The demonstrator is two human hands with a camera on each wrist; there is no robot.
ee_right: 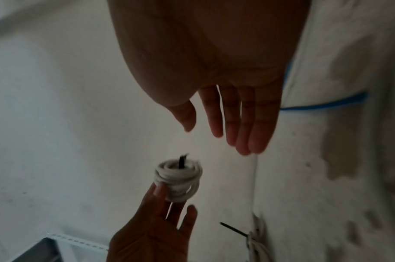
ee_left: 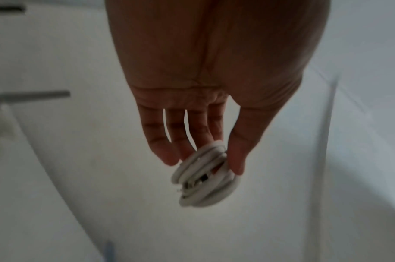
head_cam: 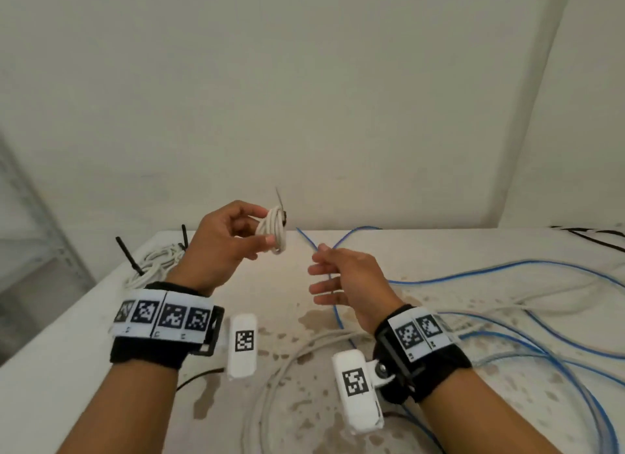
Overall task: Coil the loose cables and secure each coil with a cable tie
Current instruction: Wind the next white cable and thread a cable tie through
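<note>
My left hand [head_cam: 260,232] holds a small white cable coil [head_cam: 273,230] up above the table, pinched between thumb and fingers. In the left wrist view the coil [ee_left: 205,177] sits at the fingertips. A dark cable tie [head_cam: 280,201] is wrapped around the coil, its tail sticking up. The right wrist view shows the coil [ee_right: 178,179] with the tie [ee_right: 182,162] through its top. My right hand [head_cam: 321,274] hovers to the right of the coil, fingers straight and spread, holding nothing.
A tied white coil [head_cam: 154,262] with black tie tails [head_cam: 128,255] lies at the table's back left. Loose blue cables [head_cam: 507,274] and white cables [head_cam: 287,362] sprawl over the stained white table [head_cam: 84,335]. Black cables [head_cam: 588,233] lie at the far right.
</note>
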